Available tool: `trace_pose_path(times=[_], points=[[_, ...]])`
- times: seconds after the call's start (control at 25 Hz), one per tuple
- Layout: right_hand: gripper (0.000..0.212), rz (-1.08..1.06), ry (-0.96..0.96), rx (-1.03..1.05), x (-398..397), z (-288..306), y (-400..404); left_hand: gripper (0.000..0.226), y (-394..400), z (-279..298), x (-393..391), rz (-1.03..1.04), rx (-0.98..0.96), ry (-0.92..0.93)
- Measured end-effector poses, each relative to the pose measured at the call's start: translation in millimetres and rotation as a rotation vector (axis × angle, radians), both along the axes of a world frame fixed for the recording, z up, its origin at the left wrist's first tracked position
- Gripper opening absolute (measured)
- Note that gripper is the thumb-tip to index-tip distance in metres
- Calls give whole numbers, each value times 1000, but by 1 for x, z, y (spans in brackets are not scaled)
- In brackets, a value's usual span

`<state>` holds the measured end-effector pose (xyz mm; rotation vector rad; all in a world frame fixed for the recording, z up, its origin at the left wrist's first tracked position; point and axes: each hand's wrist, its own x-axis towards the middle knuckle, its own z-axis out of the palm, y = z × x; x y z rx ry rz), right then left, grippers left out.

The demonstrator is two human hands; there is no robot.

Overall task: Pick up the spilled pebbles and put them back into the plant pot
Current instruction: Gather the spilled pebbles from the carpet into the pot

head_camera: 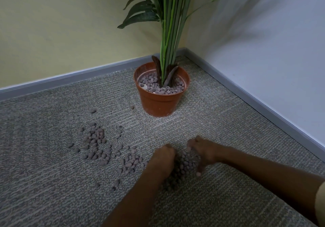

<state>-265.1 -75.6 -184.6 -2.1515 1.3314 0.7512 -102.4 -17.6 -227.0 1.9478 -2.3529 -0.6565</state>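
An orange plant pot (159, 103) stands on the carpet near the room's corner, with tall green stems and brownish pebbles inside it. Spilled pebbles (95, 138) lie scattered on the carpet to the left of my hands. A heap of pebbles (183, 165) sits between my two hands. My left hand (162, 158) cups the heap from the left, fingers curled down into it. From the right side, my right hand (204, 152) presses against the same heap. Both hands rest on the carpet, in front of the pot.
Grey carpet (52, 182) covers the floor. A grey skirting board (70, 79) runs along the yellow wall at the back and along the white wall (263, 59) on the right. Leaves of the plant (140, 15) hang above the pot.
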Motion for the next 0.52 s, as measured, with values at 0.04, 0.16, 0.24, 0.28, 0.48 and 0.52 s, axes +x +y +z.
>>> trace_pose_path(times=[0.04,0.16,0.24,0.28,0.48,0.52], points=[[79,19,-3,-9,3,-5,5,27,0,0,0,-8,-2,-19],[69,32,-168,-102,17,-14,14,23,-2,8,3,59,-26,98],[56,35,-213,-141,27,-8,17,17,-7,26,9,214,-92,366],[46,42,-235,-153,30,-6,17,16,-11,39,11,314,-114,544],[32,-1,-299,-97,33,-6,15,13,-49,116,25,650,-129,1185],[31,-17,-305,-85,32,-7,15,12,-57,125,29,675,-150,1195]])
